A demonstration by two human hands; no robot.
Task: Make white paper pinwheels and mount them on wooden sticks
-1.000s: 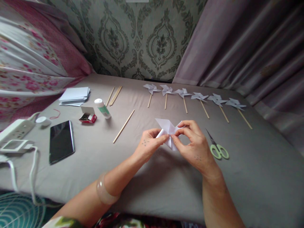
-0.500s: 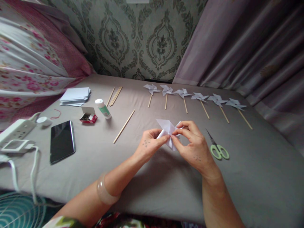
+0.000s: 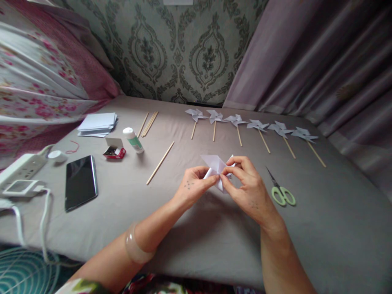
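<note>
A white paper pinwheel (image 3: pixel 215 163) without a stick is held above the table between my two hands. My left hand (image 3: pixel 196 181) grips its left side, thumb pressed close to the centre. With thumb and fingers, my right hand (image 3: pixel 247 183) pinches it at the centre and right side. The fingers hide part of the folded blades. A single wooden stick (image 3: pixel 160 163) lies to the left of my hands. Green-handled scissors (image 3: pixel 280 192) rest on the right. Several finished pinwheels on sticks (image 3: pixel 235 120) lie in a row behind my hands.
At the left are a paper stack (image 3: pixel 97 124), more sticks (image 3: pixel 149 124), a standing glue bottle (image 3: pixel 133 141), a small open red box (image 3: pixel 114 152) of dark bits, a white cap (image 3: pixel 57 156), a phone (image 3: pixel 81 183) and a power strip (image 3: pixel 26 169) with cables.
Almost nothing differs. Both hands keep their hold on the pinwheel, with only a tiny shift of the fingers and of the view.
</note>
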